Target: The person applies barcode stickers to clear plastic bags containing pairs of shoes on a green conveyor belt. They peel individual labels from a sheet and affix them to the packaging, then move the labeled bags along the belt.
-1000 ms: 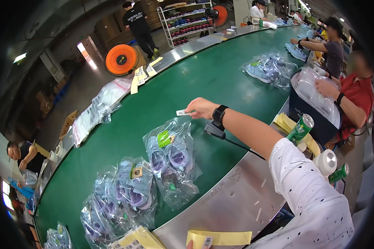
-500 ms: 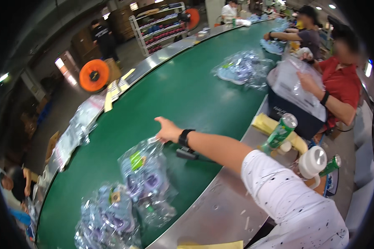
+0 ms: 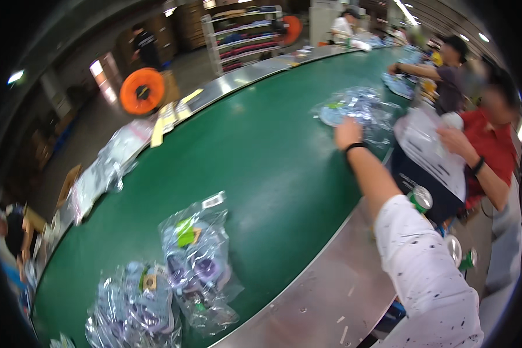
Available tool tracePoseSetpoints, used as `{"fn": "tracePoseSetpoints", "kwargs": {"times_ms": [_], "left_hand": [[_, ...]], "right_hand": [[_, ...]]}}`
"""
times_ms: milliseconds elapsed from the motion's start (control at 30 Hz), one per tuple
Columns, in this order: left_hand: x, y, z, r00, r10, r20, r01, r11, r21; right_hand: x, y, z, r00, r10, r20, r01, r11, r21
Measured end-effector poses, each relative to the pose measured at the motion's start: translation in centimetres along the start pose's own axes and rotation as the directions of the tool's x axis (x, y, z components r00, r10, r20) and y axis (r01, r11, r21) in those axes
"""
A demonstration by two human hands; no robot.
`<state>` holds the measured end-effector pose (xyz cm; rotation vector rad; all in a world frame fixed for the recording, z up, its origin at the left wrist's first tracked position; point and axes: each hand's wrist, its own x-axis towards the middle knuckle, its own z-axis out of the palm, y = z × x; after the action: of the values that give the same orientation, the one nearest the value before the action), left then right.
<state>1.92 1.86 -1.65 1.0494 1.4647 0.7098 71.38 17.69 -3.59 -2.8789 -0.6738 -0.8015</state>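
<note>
My right hand (image 3: pixel 348 134), with a black band at the wrist, reaches far across the green belt. It is at the near edge of a clear plastic bag of light blue shoes (image 3: pixel 356 109). The hand is slightly blurred and its fingers are mostly hidden, so whether it grips the bag does not show. Nearer, a bag of light blue and purple shoes (image 3: pixel 197 255) with a green tag lies on the belt. Beside it, at the lower left, several more bagged shoes (image 3: pixel 134 307) lie bunched together. My left hand is out of view.
A metal ledge (image 3: pixel 307 301) borders the green belt (image 3: pixel 255 174). Plastic bags (image 3: pixel 113 159) lie along the far edge. At right, a person in red (image 3: pixel 493 145) holds clear plastic over a dark box (image 3: pixel 423 180); a green can (image 3: pixel 421 199) stands close to my arm.
My right hand has left the nearer bag of shoes and swung right and away to the farther bag. The view has shifted a little. The person in red still handles the clear plastic.
</note>
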Motion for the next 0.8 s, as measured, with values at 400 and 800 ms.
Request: {"fn": "tracePoseSetpoints", "kwargs": {"times_ms": [400, 800], "left_hand": [[-0.7, 0.3, 0.3, 0.998, 0.05, 0.032, -0.049, 0.999, -0.01], [-0.1, -0.6, -1.5, 0.974, 0.207, -0.094, -0.223, 0.951, -0.213]], "right_hand": [[-3.8, -9.2, -1.2, 0.99, -0.08, 0.112, 0.007, 0.84, 0.543], [-39.6, -13.7, -28.8, 0.156, -0.943, -0.293, 0.029, -0.292, 0.956]]}}
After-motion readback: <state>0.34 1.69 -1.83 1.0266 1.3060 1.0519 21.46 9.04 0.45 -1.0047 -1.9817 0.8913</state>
